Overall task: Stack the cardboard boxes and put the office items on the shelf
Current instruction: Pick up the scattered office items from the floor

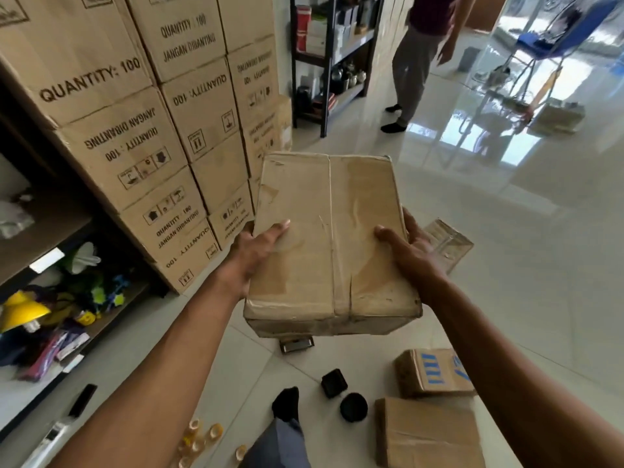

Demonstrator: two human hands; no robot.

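Observation:
A taped brown cardboard box [329,244] is held up in the air in front of me. My left hand [256,255] grips its left side, thumb lying across the top. My right hand [410,248] grips its right side the same way. A wall of stacked printed cartons [141,123] rises to the left. On the floor lie two more boxes, one with blue tape [434,371] and a plain one [429,434]. Beside them sit a square black item [333,383], a round black item [353,407] and several tape rolls [202,437].
A low shelf [50,231] on the left holds a yellow lamp [22,310] and colourful clutter. A dark shelving unit [327,62] stands at the back, with another person [418,62] beside it. A flattened carton [447,243] lies behind my right hand. My socked foot [287,401] is below.

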